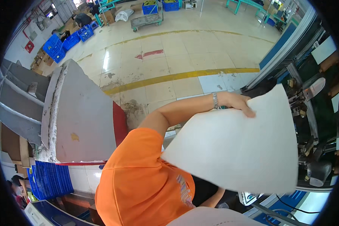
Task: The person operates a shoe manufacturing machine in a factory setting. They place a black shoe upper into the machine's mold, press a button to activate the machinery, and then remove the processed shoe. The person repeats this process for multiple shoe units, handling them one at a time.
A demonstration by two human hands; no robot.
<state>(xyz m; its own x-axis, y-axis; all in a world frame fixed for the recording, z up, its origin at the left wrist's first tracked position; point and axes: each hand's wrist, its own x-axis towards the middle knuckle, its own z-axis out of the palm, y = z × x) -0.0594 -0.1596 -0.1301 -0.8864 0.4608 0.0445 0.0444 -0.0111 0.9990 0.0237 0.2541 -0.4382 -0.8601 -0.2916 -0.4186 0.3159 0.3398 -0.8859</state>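
Note:
A large white sheet [241,150], curved and stiff-looking, spans the area in front of my orange-sleeved body. My left hand [238,103], with a metal-banded watch on its wrist, is closed over the sheet's upper edge. Its thumb lies on the near face, while the other fingers are mostly behind the sheet. Below the sheet's lower edge, a part of my right forearm [213,199] shows. My right hand is hidden behind the sheet, so its grip cannot be seen.
Machinery with metal fittings [307,92] stands close on the right, beside the sheet. A grey pillar [84,116] with a red base rises to my left. Blue crates [52,179] are stacked behind it. Farther off are a flat cart [147,22] and a person [81,19] among crates.

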